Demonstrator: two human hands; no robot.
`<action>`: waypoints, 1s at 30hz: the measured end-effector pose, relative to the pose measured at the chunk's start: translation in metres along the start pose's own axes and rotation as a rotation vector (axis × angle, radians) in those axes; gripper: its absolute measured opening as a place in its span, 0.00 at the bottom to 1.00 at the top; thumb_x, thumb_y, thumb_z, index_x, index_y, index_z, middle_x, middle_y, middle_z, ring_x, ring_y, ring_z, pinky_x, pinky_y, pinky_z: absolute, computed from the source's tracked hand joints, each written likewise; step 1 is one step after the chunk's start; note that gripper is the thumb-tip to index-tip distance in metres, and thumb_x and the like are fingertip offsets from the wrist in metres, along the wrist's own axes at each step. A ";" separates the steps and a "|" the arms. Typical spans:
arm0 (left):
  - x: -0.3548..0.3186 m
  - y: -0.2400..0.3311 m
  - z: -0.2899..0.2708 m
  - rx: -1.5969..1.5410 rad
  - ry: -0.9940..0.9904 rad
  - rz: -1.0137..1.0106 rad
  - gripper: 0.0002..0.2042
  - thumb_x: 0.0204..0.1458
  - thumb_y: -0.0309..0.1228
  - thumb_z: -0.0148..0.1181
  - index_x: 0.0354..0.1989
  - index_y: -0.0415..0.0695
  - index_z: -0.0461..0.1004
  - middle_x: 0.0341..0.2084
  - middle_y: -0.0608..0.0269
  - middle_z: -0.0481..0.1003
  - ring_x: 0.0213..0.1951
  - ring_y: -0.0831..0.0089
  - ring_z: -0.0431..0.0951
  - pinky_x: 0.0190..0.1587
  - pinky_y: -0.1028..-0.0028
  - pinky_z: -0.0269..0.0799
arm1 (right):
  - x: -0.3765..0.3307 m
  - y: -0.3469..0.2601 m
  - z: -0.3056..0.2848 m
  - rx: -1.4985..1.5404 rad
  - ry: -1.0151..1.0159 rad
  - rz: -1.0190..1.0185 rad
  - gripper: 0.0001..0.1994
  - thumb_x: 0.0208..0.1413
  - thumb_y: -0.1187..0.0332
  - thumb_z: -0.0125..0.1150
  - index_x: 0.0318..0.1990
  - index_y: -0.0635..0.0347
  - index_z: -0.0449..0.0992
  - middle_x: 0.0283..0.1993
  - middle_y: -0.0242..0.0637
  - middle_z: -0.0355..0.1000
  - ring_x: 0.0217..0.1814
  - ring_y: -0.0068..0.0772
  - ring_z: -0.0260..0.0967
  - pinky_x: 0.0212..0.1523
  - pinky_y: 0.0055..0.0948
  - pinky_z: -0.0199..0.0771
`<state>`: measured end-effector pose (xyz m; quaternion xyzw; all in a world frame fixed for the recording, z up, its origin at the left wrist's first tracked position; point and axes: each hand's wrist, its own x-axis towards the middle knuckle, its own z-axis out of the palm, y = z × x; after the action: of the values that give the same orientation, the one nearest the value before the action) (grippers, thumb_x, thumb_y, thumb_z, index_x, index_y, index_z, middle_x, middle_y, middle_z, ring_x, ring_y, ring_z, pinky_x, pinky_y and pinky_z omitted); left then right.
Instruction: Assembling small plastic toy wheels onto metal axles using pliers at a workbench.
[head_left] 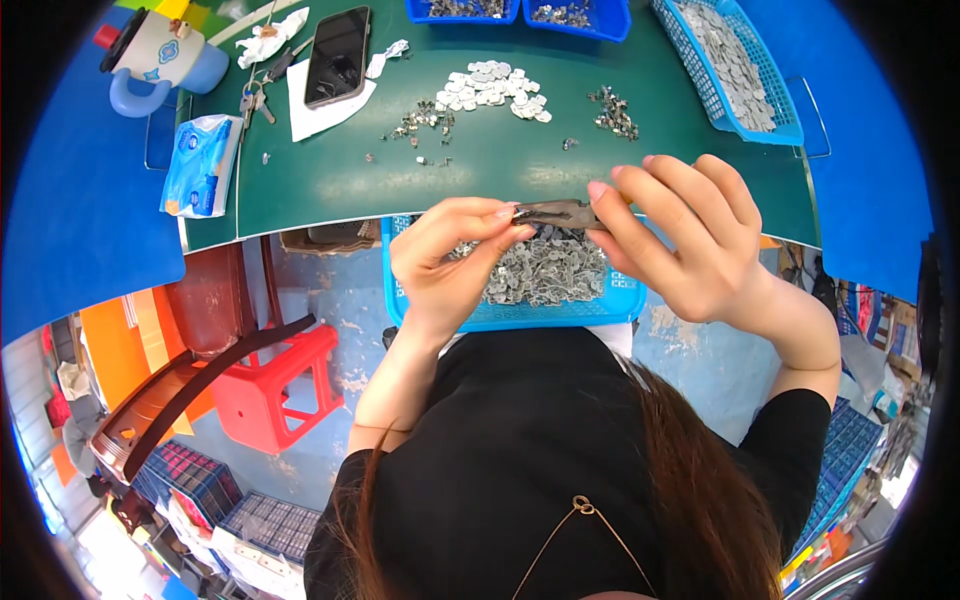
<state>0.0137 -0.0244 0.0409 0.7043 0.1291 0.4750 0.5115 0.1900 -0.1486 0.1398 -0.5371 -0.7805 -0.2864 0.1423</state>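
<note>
My right hand (690, 240) grips a pair of dark metal pliers (562, 212), its fingers bent round the handle end. The jaws point left, level with the table's front edge. At their tip, my left hand (440, 260) pinches a tiny metallic piece between thumb and forefinger; its exact kind is too small to make out. Directly below both hands is a light-blue plastic basket (510, 322) full of small grey-white parts (545, 270). On the green table (330, 190) beyond lie white flat pieces (490, 88) and two small heaps of metal bits (613, 112).
Two dark-blue bins (575, 30) of small parts stand at the back. A blue mesh basket (785, 125) of grey discs sits at right. Leftward are a phone (338, 57), keys (257, 103), a tissue pack (200, 165) and a mug (165, 60). A red stool (270, 390) stands below.
</note>
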 end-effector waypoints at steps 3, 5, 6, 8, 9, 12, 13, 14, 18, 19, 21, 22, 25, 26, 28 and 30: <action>0.001 0.005 0.000 0.031 -0.028 0.030 0.10 0.38 0.12 0.67 0.29 0.36 0.77 0.30 0.54 0.79 0.32 0.70 0.80 0.34 0.76 0.78 | 0.005 0.001 -0.002 -0.007 -0.017 -0.030 0.16 0.40 0.67 0.69 0.39 0.61 0.79 0.38 0.39 0.72 0.39 0.39 0.70 0.36 0.36 0.68; 0.000 0.008 0.000 0.037 0.005 0.050 0.09 0.41 0.12 0.65 0.30 0.36 0.77 0.30 0.52 0.79 0.32 0.69 0.81 0.35 0.76 0.79 | 0.009 0.002 -0.003 0.072 -0.016 -0.022 0.15 0.40 0.68 0.68 0.37 0.64 0.78 0.36 0.40 0.72 0.37 0.39 0.69 0.33 0.35 0.67; -0.001 0.009 0.001 0.037 0.004 0.052 0.09 0.41 0.12 0.65 0.30 0.36 0.77 0.30 0.52 0.79 0.32 0.69 0.81 0.35 0.76 0.79 | 0.010 0.003 -0.004 0.071 -0.014 -0.022 0.15 0.40 0.68 0.68 0.37 0.64 0.78 0.36 0.40 0.72 0.37 0.39 0.69 0.33 0.35 0.67; -0.002 0.010 0.002 0.064 0.009 0.106 0.08 0.43 0.12 0.64 0.31 0.35 0.76 0.30 0.51 0.78 0.32 0.68 0.81 0.35 0.75 0.81 | 0.011 0.003 -0.005 0.096 -0.030 -0.037 0.15 0.39 0.69 0.68 0.36 0.66 0.77 0.35 0.40 0.71 0.35 0.39 0.68 0.29 0.34 0.65; -0.002 0.010 0.003 0.064 0.009 0.106 0.08 0.43 0.12 0.64 0.31 0.35 0.76 0.30 0.51 0.78 0.32 0.68 0.81 0.35 0.75 0.81 | 0.011 0.003 -0.005 0.096 -0.029 -0.037 0.15 0.39 0.69 0.68 0.36 0.66 0.77 0.35 0.40 0.71 0.35 0.39 0.68 0.29 0.34 0.65; -0.003 0.007 0.004 0.059 0.022 0.132 0.08 0.43 0.11 0.63 0.31 0.35 0.76 0.31 0.51 0.78 0.33 0.68 0.81 0.35 0.75 0.81 | 0.009 0.004 -0.006 0.159 -0.050 -0.036 0.16 0.37 0.68 0.69 0.35 0.67 0.77 0.34 0.41 0.70 0.34 0.38 0.67 0.28 0.33 0.64; -0.003 0.006 0.006 0.037 0.013 0.129 0.09 0.42 0.11 0.64 0.31 0.35 0.76 0.31 0.51 0.78 0.33 0.68 0.81 0.35 0.75 0.81 | 0.008 0.005 -0.007 0.176 -0.068 -0.025 0.16 0.36 0.68 0.69 0.35 0.67 0.76 0.34 0.40 0.70 0.33 0.38 0.67 0.28 0.33 0.64; -0.003 0.005 0.006 0.018 0.006 0.127 0.09 0.42 0.11 0.64 0.31 0.36 0.76 0.30 0.51 0.78 0.33 0.68 0.81 0.35 0.75 0.81 | 0.008 0.006 -0.007 0.195 -0.085 -0.015 0.17 0.36 0.68 0.69 0.35 0.66 0.76 0.34 0.40 0.70 0.33 0.38 0.67 0.28 0.34 0.64; -0.007 0.000 0.001 -0.032 -0.023 0.030 0.11 0.39 0.13 0.67 0.32 0.36 0.77 0.30 0.53 0.78 0.37 0.66 0.80 0.34 0.75 0.77 | -0.007 0.013 0.001 0.364 -0.164 0.102 0.17 0.36 0.70 0.69 0.38 0.64 0.74 0.37 0.41 0.70 0.36 0.41 0.67 0.33 0.36 0.66; -0.007 -0.001 -0.003 -0.038 -0.154 -0.109 0.11 0.39 0.15 0.68 0.33 0.36 0.77 0.30 0.54 0.78 0.37 0.68 0.80 0.34 0.77 0.76 | -0.016 0.012 0.008 0.435 -0.188 0.259 0.17 0.38 0.71 0.68 0.39 0.63 0.74 0.39 0.41 0.69 0.40 0.42 0.67 0.37 0.36 0.67; -0.003 -0.003 -0.001 -0.053 -0.292 -0.238 0.11 0.39 0.17 0.69 0.33 0.37 0.77 0.30 0.55 0.78 0.37 0.69 0.80 0.34 0.78 0.75 | -0.045 0.011 0.025 0.491 -0.212 0.422 0.17 0.39 0.71 0.67 0.40 0.62 0.73 0.42 0.41 0.69 0.43 0.44 0.67 0.40 0.36 0.67; 0.002 -0.001 0.005 -0.002 -0.346 -0.351 0.11 0.40 0.18 0.69 0.34 0.37 0.78 0.30 0.56 0.79 0.35 0.72 0.79 0.33 0.78 0.74 | -0.064 0.009 0.036 0.460 -0.216 0.554 0.17 0.41 0.72 0.67 0.42 0.61 0.73 0.44 0.42 0.69 0.46 0.44 0.66 0.44 0.36 0.66; 0.016 -0.015 0.012 0.169 -0.410 -0.372 0.11 0.42 0.24 0.69 0.35 0.40 0.79 0.31 0.62 0.79 0.30 0.73 0.79 0.31 0.78 0.73 | -0.098 0.006 0.066 0.386 -0.191 0.670 0.17 0.45 0.72 0.65 0.45 0.61 0.74 0.46 0.41 0.69 0.50 0.44 0.65 0.49 0.38 0.65; 0.026 -0.026 0.016 0.392 -0.357 -0.201 0.10 0.42 0.28 0.68 0.35 0.43 0.79 0.29 0.63 0.77 0.29 0.70 0.78 0.30 0.75 0.73 | -0.104 0.006 0.072 0.333 -0.168 0.666 0.17 0.47 0.72 0.64 0.46 0.60 0.74 0.47 0.41 0.69 0.51 0.44 0.65 0.51 0.39 0.64; 0.045 -0.046 0.022 0.613 -0.294 -0.027 0.10 0.43 0.33 0.68 0.34 0.46 0.79 0.27 0.64 0.76 0.29 0.67 0.77 0.30 0.71 0.73 | -0.106 0.006 0.080 0.289 -0.161 0.637 0.17 0.48 0.71 0.63 0.48 0.60 0.74 0.49 0.40 0.69 0.53 0.44 0.64 0.54 0.41 0.62; 0.062 -0.065 0.028 0.867 -0.231 0.190 0.08 0.43 0.34 0.66 0.32 0.50 0.80 0.25 0.68 0.73 0.29 0.68 0.75 0.27 0.69 0.72 | -0.108 0.006 0.087 0.247 -0.152 0.603 0.18 0.49 0.71 0.63 0.49 0.59 0.74 0.50 0.40 0.69 0.54 0.44 0.64 0.57 0.42 0.60</action>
<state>0.0881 0.0286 0.0188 0.9104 0.1926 0.3404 0.1348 0.2446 -0.1768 0.0152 -0.7425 -0.6236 -0.0937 0.2261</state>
